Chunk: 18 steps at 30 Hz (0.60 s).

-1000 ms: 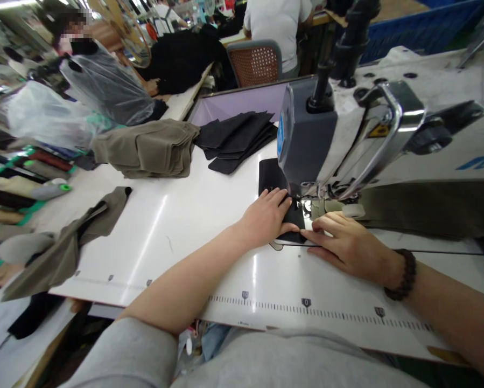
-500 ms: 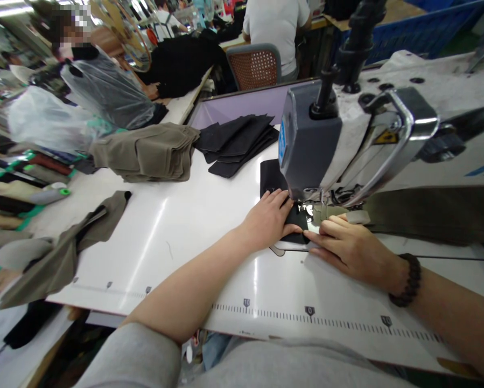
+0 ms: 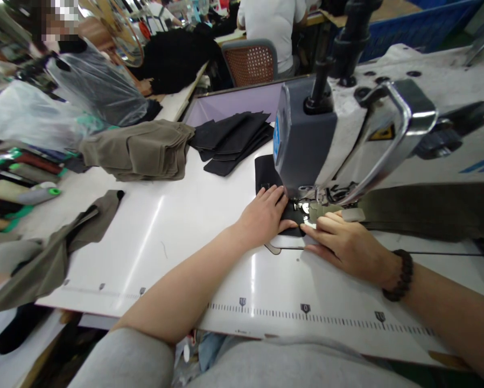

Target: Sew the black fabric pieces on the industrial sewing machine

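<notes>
Under the head of the sewing machine [image 3: 302, 137] lies a black fabric piece [image 3: 266, 170], flat on the white table [image 3: 153, 215]. My left hand [image 3: 264, 215] rests on this piece, palm down, its fingers spread a little and the thumb near the needle area. Just right of the presser area is my right hand [image 3: 342, 242], with its index fingertip at the black piece's edge and its other fingers curled by an olive fabric strip [image 3: 415, 213]. Whether those curled fingers pinch anything is hidden.
Behind my left hand are a black fabric stack [image 3: 236, 140] and an olive-brown stack [image 3: 140, 151]. Thread cones [image 3: 35, 196] and a loose olive piece [image 3: 56, 258] lie at the left. A person in white [image 3: 268, 27] sits beyond a chair [image 3: 252, 62].
The whole view has shifted slightly, moving the scene a little left and up. Both hands keep nearly the same place at the machine, with the black piece still under my left hand.
</notes>
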### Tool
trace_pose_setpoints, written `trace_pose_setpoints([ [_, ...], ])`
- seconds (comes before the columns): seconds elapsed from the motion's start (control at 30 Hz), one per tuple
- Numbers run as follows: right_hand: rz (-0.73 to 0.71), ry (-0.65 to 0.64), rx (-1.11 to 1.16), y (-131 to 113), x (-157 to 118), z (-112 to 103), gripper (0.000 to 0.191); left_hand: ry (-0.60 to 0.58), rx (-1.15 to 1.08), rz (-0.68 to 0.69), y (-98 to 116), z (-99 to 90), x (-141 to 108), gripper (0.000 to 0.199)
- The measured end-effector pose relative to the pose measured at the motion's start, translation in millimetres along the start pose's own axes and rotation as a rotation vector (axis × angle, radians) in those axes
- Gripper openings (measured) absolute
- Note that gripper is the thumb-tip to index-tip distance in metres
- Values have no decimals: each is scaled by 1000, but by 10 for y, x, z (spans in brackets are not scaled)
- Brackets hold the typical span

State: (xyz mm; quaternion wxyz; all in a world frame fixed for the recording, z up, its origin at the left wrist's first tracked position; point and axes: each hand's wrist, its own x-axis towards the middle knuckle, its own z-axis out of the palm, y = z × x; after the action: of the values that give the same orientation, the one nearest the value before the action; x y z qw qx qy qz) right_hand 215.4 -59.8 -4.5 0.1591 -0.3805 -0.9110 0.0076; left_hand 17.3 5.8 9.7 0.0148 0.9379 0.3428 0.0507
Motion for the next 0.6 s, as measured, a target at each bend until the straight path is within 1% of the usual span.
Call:
trace_pose_setpoints([
  [0.07,-21,9,4,0,-5,-2,34,8,17,35,19,-22,-30,48],
  [0.17,-78,34,16,-8,-18,-4,32,-15,2,199,88,-60,-129,26],
  [0.2,-87,40,15,-10,-22,-3,31,-25,-8,258,114,-66,-168,23],
  [0.27,-81,40,8,-13,-27,2,31,-24,-16,331,155,-62,-231,25],
  [0.43,-40,21,-3,4,-14,16,32,5,7,334,143,18,-248,26],
  [0.6,32,19,-21,19,26,20,35,16,-18,276,80,66,-171,25],
])
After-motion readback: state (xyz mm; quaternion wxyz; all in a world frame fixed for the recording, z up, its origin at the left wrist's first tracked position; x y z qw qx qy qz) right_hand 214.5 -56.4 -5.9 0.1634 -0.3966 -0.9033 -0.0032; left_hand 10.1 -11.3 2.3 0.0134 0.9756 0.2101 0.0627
